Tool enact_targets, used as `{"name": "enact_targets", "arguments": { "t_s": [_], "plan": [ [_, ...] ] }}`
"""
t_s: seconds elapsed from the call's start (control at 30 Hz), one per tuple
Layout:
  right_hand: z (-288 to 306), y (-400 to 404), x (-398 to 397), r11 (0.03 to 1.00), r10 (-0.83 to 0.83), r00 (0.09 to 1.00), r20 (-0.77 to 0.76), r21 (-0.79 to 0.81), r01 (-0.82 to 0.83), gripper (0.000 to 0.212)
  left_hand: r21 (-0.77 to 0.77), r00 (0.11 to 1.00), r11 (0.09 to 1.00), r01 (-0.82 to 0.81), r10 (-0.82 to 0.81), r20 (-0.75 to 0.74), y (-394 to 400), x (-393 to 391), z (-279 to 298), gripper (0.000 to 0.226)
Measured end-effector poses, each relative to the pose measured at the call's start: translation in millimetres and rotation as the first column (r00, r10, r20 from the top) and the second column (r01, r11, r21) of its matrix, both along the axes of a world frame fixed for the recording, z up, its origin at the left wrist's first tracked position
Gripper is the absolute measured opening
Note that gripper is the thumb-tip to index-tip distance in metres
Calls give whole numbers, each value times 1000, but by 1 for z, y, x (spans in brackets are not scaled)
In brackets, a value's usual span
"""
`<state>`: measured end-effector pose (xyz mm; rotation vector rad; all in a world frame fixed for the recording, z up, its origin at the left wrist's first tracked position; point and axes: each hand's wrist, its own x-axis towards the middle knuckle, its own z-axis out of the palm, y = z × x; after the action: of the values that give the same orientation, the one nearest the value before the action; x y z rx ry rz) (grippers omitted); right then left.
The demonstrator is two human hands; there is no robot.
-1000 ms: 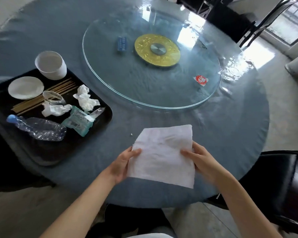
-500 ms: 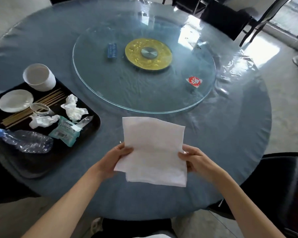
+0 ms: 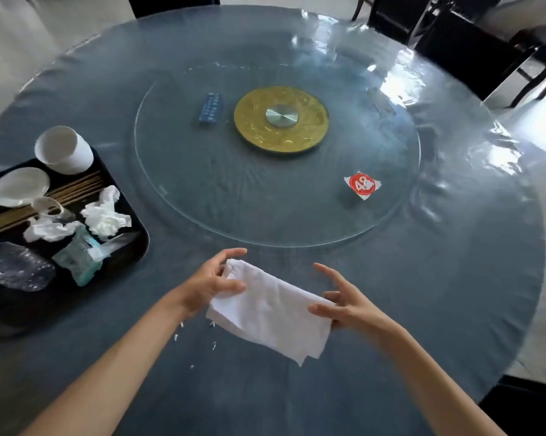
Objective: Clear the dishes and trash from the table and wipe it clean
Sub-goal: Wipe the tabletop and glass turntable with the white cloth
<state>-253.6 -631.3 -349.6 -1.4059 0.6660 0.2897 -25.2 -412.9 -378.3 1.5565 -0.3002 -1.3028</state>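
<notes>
A folded white cloth [image 3: 271, 313] hangs between both hands just above the near part of the round blue table [image 3: 454, 278]. My left hand [image 3: 213, 280] grips its left end with thumb and curled fingers. My right hand [image 3: 344, 305] holds the right end, thumb on top and fingers spread. A black tray [image 3: 130, 247] at the left carries a white cup [image 3: 64, 150], a small white plate [image 3: 20, 186], chopsticks [image 3: 73, 190], crumpled tissues [image 3: 104, 215], a wet-wipe packet [image 3: 79, 259], a small glass [image 3: 46, 206] and a crushed plastic bottle [image 3: 16, 269].
A glass lazy Susan [image 3: 375, 146] with a gold hub [image 3: 281, 119] fills the table's middle; a blue box [image 3: 211, 107] and a red number tag [image 3: 362, 185] lie on it. Small white crumbs [image 3: 213, 344] dot the near cloth. Black chairs [image 3: 463, 48] stand at the far right and near right.
The flat open cloth has been folded into a narrower band and tilted, its right end lower. The view has shifted so the whole table shows. My right fingers have spread.
</notes>
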Motion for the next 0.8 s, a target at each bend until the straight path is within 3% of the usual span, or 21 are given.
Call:
{"name": "enact_targets", "arguments": {
  "t_s": [0.13, 0.27, 0.37, 0.43, 0.5, 0.57, 0.67, 0.73, 0.8],
  "plan": [
    [7, -30, 31, 958, 283, 957, -69, -34, -286, 56, -54, 994, 996, 66, -61, 86, -51, 9, 16, 63],
    [-7, -48, 76, 925, 361, 932, -42, -110, -364, 24, -75, 983, 996, 50, -36, 179, -93, 21, 15, 44],
    [-21, -63, 108, 934, 289, 954, -85, -191, -300, 22, 8, 906, 944, -330, 315, 284, -110, 34, 2, 29],
    [-27, -74, 129, 903, 186, 982, -32, -387, -184, 40, 125, 748, 750, -650, 600, 284, -109, 46, -18, 18],
    [-37, -87, 149, 790, 79, 996, 48, -612, -33, 62, 320, 689, 620, -717, 702, 183, -101, 53, -41, 6],
    [-57, -93, 165, 656, 28, 999, 33, -754, 7, 76, 441, 697, 638, -631, 716, -38, -95, 49, -61, 12],
    [-97, -87, 176, 494, 163, 978, -130, -847, -195, 74, 365, 661, 696, -618, 712, -238, -105, 41, -80, 14],
    [-116, -72, 177, 438, 257, 927, -273, -822, -364, 63, 310, 618, 678, -667, 735, -278, -119, 37, -85, 12],
    [-129, -57, 178, 382, 282, 898, -339, -818, -429, 57, 301, 563, 638, -709, 769, -303, -128, 34, -88, 7]
  ]
}}
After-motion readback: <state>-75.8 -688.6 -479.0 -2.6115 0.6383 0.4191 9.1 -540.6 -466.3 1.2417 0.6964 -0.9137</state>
